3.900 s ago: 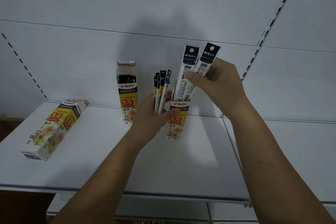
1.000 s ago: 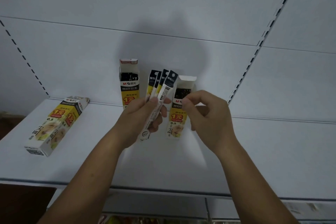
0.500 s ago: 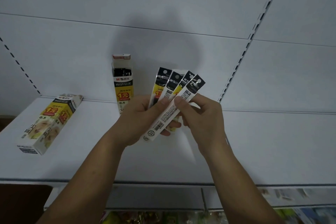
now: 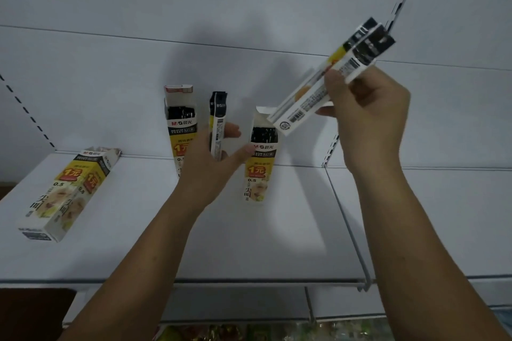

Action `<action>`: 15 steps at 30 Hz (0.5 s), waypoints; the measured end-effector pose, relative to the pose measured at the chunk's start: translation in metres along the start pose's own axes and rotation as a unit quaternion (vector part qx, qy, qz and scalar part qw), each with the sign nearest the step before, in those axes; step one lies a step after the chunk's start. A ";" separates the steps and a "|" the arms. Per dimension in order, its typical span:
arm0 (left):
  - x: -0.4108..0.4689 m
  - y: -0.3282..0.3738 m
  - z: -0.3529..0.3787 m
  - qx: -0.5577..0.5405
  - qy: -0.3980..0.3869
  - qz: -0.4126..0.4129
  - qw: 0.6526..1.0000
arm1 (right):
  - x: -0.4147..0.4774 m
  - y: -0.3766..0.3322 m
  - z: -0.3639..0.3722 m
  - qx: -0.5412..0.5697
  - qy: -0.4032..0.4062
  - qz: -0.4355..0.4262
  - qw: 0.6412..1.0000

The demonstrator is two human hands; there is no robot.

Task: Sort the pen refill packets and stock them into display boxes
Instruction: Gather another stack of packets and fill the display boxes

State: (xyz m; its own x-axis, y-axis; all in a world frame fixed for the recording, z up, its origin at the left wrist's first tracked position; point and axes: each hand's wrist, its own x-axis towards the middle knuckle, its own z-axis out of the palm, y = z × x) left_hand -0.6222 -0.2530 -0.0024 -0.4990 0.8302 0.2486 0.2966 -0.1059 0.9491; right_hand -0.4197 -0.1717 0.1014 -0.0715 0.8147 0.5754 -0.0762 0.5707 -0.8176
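Observation:
My right hand [image 4: 365,116] pinches a small bunch of long white refill packets [image 4: 329,77] with black tops, tilted up to the right above the right display box [image 4: 260,163]. That open box stands upright on the white shelf [image 4: 249,243] with black packet tops showing inside. My left hand [image 4: 213,163] holds a thin stack of refill packets [image 4: 217,124] upright between the two standing boxes. The left display box [image 4: 180,124] also stands open, partly hidden behind my left hand.
A third yellow and white box [image 4: 66,194] lies on its side at the shelf's left end. A slotted upright [image 4: 332,147] and a wire divider [image 4: 352,230] split the shelf on the right. Coloured goods [image 4: 249,333] show on the shelf below.
My hands have come apart: the right hand took some packets from the fan and lifted them up to the right, while the left hand keeps the others upright.

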 end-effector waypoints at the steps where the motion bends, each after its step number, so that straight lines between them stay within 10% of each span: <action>1: 0.002 0.000 0.002 -0.001 -0.019 -0.013 1.000 | 0.004 0.000 0.004 -0.013 -0.013 -0.007 1.000; 15: 0.011 -0.009 0.015 -0.025 -0.080 0.005 0.996 | 0.021 0.022 0.020 -0.113 -0.132 -0.008 0.985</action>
State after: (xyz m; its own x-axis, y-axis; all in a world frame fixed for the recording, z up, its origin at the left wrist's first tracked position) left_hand -0.6181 -0.2352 -0.0111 -0.3593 0.9048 0.2285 0.2584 -0.1388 0.9560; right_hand -0.4432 -0.1444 0.0956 -0.3301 0.7677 0.5492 0.1424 0.6157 -0.7750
